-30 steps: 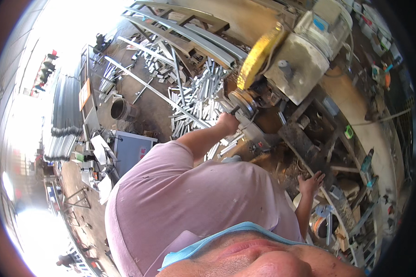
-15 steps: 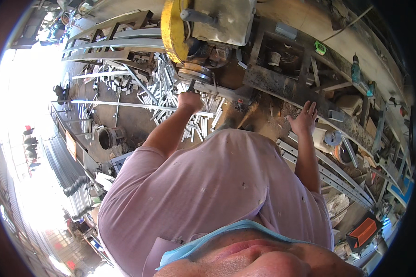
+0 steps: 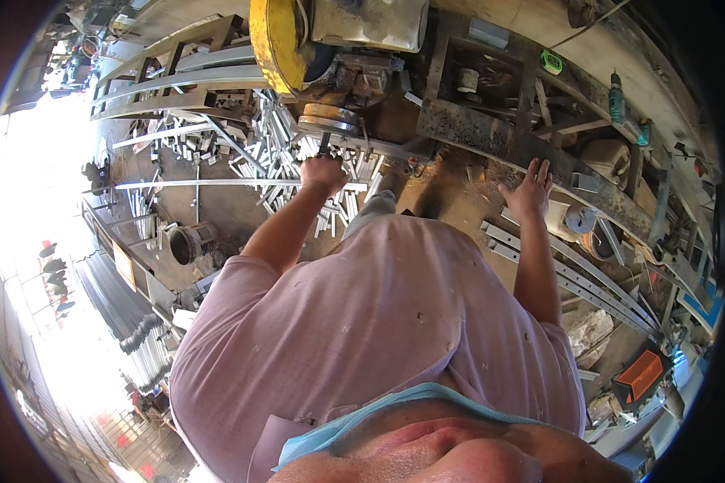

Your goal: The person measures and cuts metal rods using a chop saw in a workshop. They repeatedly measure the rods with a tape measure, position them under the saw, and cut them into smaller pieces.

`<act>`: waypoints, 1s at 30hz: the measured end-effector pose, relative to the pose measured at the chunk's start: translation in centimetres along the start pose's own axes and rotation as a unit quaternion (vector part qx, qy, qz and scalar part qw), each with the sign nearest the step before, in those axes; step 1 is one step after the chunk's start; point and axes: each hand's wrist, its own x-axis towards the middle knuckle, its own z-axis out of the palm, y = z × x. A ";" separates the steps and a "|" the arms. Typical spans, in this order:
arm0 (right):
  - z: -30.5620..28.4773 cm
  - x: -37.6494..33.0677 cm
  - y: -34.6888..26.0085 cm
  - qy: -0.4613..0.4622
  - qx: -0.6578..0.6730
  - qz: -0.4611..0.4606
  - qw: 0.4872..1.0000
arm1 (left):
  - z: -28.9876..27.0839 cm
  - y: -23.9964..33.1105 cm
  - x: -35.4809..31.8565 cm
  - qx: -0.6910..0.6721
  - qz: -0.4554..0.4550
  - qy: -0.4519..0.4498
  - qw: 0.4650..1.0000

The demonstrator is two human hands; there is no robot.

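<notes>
My left hand (image 3: pixel 324 173) is closed in a fist around a short dark handle (image 3: pixel 324 146) just below the cut-off saw. The saw has a yellow blade guard (image 3: pixel 272 40) and a grey motor housing (image 3: pixel 370 20) at the top of the view. My right hand (image 3: pixel 528 189) is open with its fingers spread. It hovers at the edge of a rusty steel bench frame (image 3: pixel 491 137) and holds nothing. My pink shirt (image 3: pixel 379 322) fills the middle of the view, and my shoes are partly hidden behind it.
A pile of short cut metal pieces (image 3: pixel 270 153) and long bars (image 3: pixel 217 183) lies on the floor at left. Flat steel strips (image 3: pixel 588 282) lean at right. An orange case (image 3: pixel 640 374), a teal drill (image 3: pixel 616 92) and a green tape measure (image 3: pixel 552 60) lie about.
The view has swung, so the saw now sits at the top centre. My right hand has risen to the steel frame with its fingers spread. My left hand stays closed by the saw.
</notes>
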 end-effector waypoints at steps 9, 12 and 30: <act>-2.4 2.4 -7.6 0.103 0.112 -0.170 0.974 | 0.4 -1.3 -0.3 -0.048 0.067 0.042 0.996; -3.7 4.4 -13.8 0.050 0.307 -0.245 0.918 | 1.8 -3.3 0.3 -0.116 0.089 0.072 0.987; -5.8 13.4 -39.6 0.027 0.230 -0.264 0.936 | 12.7 -12.7 7.7 -0.681 0.091 0.155 0.710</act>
